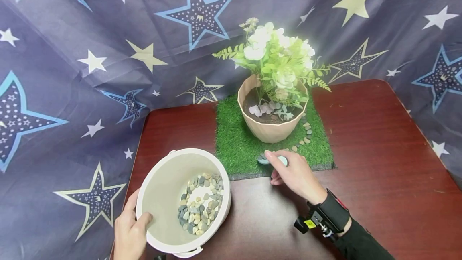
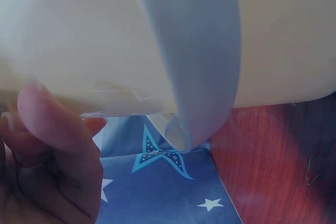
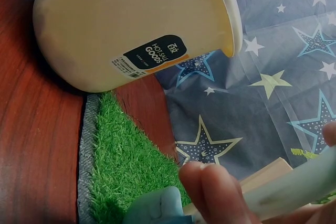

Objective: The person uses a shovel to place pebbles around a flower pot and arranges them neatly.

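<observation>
A white bucket with several small pebbles in its bottom stands tilted at the table's front left. My left hand grips its near rim, thumb inside; the left wrist view shows the bucket wall and its handle close up. My right hand pinches a pale flat stone at the front edge of the green grass mat, beside a curved row of pebbles around the beige flower pot. The right wrist view shows the bucket, the grass mat and fingertips.
The pot holds artificial white flowers and ferns with pale stones on its soil. The dark red table stretches to the right. A star-patterned blue cloth hangs behind and to the left.
</observation>
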A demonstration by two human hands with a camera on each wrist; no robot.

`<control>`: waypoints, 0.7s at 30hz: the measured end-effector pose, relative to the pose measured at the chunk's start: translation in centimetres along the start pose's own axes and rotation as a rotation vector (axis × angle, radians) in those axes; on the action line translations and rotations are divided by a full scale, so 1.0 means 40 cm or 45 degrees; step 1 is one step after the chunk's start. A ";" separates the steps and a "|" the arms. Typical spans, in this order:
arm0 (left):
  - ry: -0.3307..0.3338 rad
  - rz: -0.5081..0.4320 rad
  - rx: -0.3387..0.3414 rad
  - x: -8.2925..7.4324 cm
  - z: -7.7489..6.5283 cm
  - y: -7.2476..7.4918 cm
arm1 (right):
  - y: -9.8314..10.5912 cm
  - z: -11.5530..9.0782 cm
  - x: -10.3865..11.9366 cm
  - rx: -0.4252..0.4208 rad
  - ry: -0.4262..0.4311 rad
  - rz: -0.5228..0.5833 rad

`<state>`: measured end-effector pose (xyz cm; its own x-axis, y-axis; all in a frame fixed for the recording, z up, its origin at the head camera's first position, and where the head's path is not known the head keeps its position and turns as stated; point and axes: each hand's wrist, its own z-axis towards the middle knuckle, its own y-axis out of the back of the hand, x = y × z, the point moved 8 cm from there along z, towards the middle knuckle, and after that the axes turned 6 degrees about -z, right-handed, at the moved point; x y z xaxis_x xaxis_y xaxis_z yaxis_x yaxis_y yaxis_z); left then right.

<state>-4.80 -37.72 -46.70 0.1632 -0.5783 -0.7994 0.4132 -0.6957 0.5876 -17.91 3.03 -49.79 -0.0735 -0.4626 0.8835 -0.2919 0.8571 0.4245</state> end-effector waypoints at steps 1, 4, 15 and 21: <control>0.001 -0.002 0.000 -0.001 0.001 0.000 | 0.001 -0.002 0.000 -0.002 0.001 -0.003; 0.001 -0.019 -0.003 0.000 0.002 -0.001 | -0.005 -0.007 0.001 0.004 0.019 -0.045; 0.003 -0.048 -0.011 0.004 -0.002 -0.003 | -0.028 0.001 0.011 0.012 0.062 -0.035; -0.008 -0.036 -0.011 0.002 0.000 -0.003 | -0.032 0.020 0.012 0.051 0.043 0.089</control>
<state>-4.84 -37.68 -46.83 0.1459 -0.5607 -0.8151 0.4255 -0.7082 0.5634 -18.35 1.54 -50.08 -0.0629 -0.3933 0.9173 -0.3249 0.8771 0.3538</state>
